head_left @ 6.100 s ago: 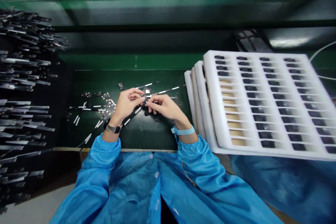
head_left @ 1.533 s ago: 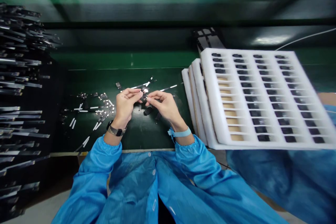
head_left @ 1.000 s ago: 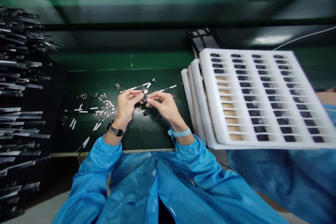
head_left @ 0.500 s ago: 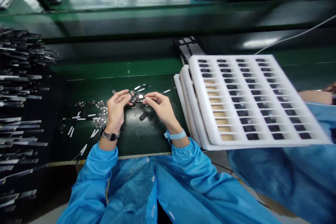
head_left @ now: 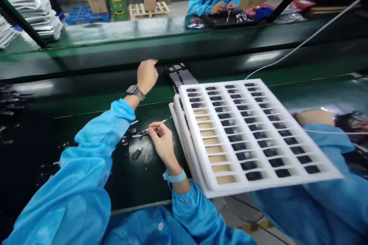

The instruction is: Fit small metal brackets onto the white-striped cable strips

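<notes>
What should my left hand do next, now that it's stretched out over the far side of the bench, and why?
Probably draw the left hand back toward the right hand. The left is curled near the black strip rack beyond the foam tray; whether it holds anything cannot be told. The right hand pinches a thin strip over the green mat, and small loose parts lie beside it.

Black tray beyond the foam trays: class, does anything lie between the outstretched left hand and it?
Nothing visible does. The left hand hovers over the dark belt just left of the black tray, with only bare belt between them.
</notes>
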### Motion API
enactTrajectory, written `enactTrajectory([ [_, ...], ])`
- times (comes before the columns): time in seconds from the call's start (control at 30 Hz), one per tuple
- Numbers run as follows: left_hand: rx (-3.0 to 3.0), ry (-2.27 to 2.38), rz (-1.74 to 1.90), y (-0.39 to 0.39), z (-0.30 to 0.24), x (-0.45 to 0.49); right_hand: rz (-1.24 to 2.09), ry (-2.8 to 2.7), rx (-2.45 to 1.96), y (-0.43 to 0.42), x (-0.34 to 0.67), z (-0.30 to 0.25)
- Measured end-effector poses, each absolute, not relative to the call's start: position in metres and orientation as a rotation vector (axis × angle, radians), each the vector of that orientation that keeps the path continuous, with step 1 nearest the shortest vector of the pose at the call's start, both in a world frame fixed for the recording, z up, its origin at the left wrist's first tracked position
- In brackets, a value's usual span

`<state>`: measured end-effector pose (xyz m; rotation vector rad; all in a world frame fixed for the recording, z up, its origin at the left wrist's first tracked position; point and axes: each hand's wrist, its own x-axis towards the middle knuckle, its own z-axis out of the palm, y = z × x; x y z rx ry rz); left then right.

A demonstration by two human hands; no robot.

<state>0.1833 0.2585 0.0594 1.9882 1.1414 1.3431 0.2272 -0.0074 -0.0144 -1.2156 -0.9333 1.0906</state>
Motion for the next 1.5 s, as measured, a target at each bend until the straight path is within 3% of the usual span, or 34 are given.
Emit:
enactTrajectory([
  [0.17, 2.265, 1.058, 0.841, 0.283, 0.019, 0.276, 1.050, -0.973, -1.280, 0.000, 0.235, -0.025],
  [0.33, 2.390, 0.901, 0.700, 0.276, -0.016, 0.315, 1.037, -1.050, -1.284, 0.000, 0.236, -0.026],
  [0.5, 2.592, 0.853, 0.614, 0.275, 0.001, 0.309, 0.984, -1.062, -1.302, 0.001, 0.239, -0.022],
  [0.77, 2.411, 1.161, 0.766, 0.270, 0.041, 0.193, 0.828, -0.979, -1.349, 0.000, 0.250, -0.023],
  [1.0, 2.064, 1.426, 1.033, 0.097, 0.092, 0.007, 0.652, -1.052, -1.432, -0.018, 0.259, -0.019],
  [1.23, 1.869, 2.157, 0.563, -0.078, 0.031, -0.121, 0.591, -1.372, -1.692, -0.073, 0.263, -0.050],
  [1.37, 1.897, 2.242, 0.474, -0.096, -0.004, -0.122, 0.493, -1.492, -1.732, -0.090, 0.264, -0.064],
  [1.5, 1.925, 2.321, 0.376, -0.074, -0.006, -0.111, 0.453, -1.417, -1.815, -0.089, 0.272, -0.063],
])
